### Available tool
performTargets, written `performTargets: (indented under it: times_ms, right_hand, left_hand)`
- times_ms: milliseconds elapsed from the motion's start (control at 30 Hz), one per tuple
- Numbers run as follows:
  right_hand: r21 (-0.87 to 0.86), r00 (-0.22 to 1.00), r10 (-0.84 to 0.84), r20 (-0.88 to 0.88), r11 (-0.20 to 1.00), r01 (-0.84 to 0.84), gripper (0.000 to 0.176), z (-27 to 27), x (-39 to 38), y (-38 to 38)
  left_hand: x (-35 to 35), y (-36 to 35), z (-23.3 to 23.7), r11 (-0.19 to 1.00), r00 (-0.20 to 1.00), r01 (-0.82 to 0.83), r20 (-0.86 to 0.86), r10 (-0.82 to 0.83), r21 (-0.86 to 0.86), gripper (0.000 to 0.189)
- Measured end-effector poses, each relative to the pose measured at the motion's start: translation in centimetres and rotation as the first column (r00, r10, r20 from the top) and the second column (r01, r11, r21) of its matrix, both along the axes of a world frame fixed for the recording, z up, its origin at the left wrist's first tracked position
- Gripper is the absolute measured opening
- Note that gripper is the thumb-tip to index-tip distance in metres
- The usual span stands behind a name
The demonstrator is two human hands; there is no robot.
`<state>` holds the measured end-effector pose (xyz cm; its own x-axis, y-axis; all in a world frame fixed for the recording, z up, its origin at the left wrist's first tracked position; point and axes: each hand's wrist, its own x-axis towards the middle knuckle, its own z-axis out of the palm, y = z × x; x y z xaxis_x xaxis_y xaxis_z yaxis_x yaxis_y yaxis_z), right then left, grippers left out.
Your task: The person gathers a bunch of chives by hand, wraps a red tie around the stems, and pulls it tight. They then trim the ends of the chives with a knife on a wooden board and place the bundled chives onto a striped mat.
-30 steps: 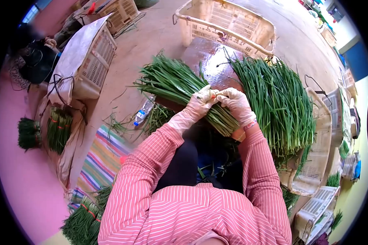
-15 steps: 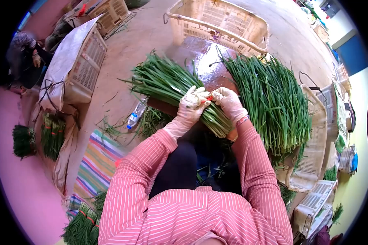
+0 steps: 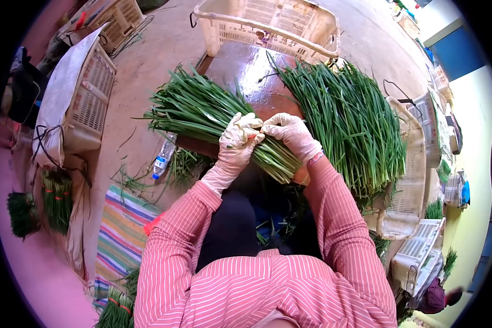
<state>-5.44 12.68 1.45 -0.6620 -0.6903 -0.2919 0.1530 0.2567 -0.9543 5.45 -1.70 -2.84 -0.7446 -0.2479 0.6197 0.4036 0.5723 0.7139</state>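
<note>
A bunch of long green chives (image 3: pixel 194 104) lies slantwise over the near end of the brown table (image 3: pixel 268 98), leafy end to the upper left and pale cut ends toward me. My gloved left hand (image 3: pixel 236 143) is closed on top of this bunch near the stems, with a bit of red tie (image 3: pixel 252 136) showing at its fingers. Touching those fingers, my gloved right hand (image 3: pixel 295 135) is pinched at the bunch's right side. What lies between its fingertips is mostly hidden, though the red tie is right there. A large loose pile of chives (image 3: pixel 350 126) rests to the right.
A cream plastic crate (image 3: pixel 268 30) stands beyond the table, another crate (image 3: pixel 404 180) behind the pile. A water bottle (image 3: pixel 163 158) and a striped mat (image 3: pixel 123 229) lie to the left. Tied bunches (image 3: pixel 57 199) stand at far left, near a cloth-covered crate (image 3: pixel 87 98).
My hands remain together at the bunch, and less of the red tie shows between them. The whole view has shifted slightly, so most surroundings appear further left and higher.
</note>
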Motion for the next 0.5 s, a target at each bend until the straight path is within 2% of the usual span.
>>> performTargets:
  times_ms: [133, 233, 300, 500]
  right_hand:
    - [-0.025, 0.987, -0.145, -0.072, 0.989, 0.144, 0.011, -0.5, 0.8, -0.1]
    - [-0.046, 0.981, -0.165, -0.098, 0.986, 0.161, 0.011, -0.4, 1.2, -0.2]
    - [0.014, 0.971, -0.180, -0.154, 0.983, 0.185, 0.009, 0.0, 1.2, -0.3]
    - [-0.024, 0.975, -0.212, -0.067, 0.977, 0.211, 0.008, -0.4, 1.0, -0.2]
  left_hand:
    - [0.4, 0.0, 0.5, 0.998, 0.999, 0.019, 0.029, -0.021, 0.065, 0.008]
    - [0.5, -0.1, 0.5, 0.996, 0.999, 0.039, 0.033, -0.042, 0.086, 0.008]
    - [0.5, -0.2, 0.5, 0.995, 0.999, 0.043, 0.028, -0.045, 0.087, 0.008]
    - [0.6, -0.4, 0.3, 0.997, 0.998, 0.042, 0.041, -0.044, 0.058, 0.012]
